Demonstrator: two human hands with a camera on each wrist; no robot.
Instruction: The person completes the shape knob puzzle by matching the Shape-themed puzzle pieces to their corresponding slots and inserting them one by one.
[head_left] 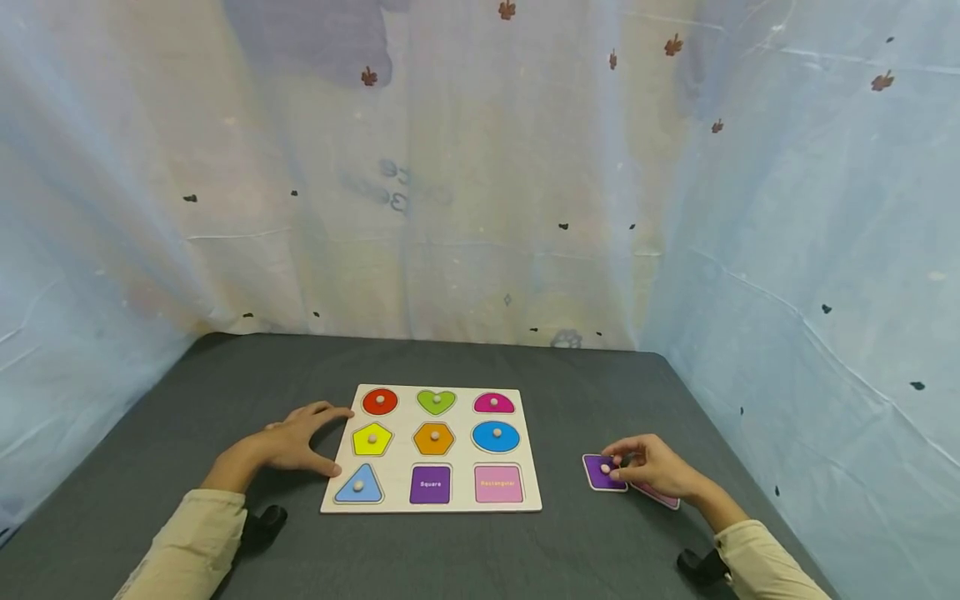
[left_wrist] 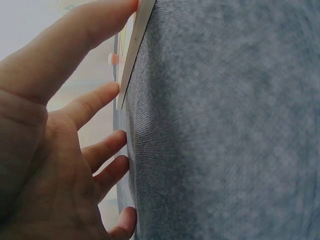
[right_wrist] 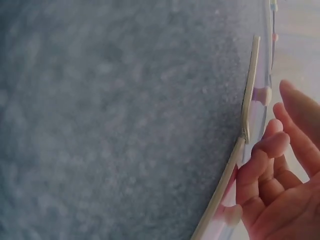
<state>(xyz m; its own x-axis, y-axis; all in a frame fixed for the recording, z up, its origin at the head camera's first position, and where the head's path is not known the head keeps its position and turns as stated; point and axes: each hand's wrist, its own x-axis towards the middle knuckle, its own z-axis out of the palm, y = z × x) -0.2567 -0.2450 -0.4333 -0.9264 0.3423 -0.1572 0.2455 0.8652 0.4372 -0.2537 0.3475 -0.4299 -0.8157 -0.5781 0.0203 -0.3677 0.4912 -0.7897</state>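
A white wooden shape puzzle board (head_left: 463, 492) lies on the grey table. My left hand (head_left: 296, 437) spreads at its left edge, thumb and a finger touching the rim; in the left wrist view the fingers (left_wrist: 97, 107) look straight and apart. To the right of the board lie a purple square piece (head_left: 597, 477) and, partly under my right hand (head_left: 654, 467), a pink piece (head_left: 663, 497). My right thumb and forefinger stand around the purple piece's knob (head_left: 604, 469). In the right wrist view a gap shows between that knob (right_wrist: 268, 95) and the fingers (right_wrist: 272, 145).
Seven knobbed shapes sit in the board, among them a red circle (head_left: 372, 407), a green heart (head_left: 428, 397) and a light blue triangle (head_left: 367, 492). Two recesses show printed words: a purple one (head_left: 431, 496) and a pink one (head_left: 498, 496). Pale curtains (head_left: 480, 275) surround the table.
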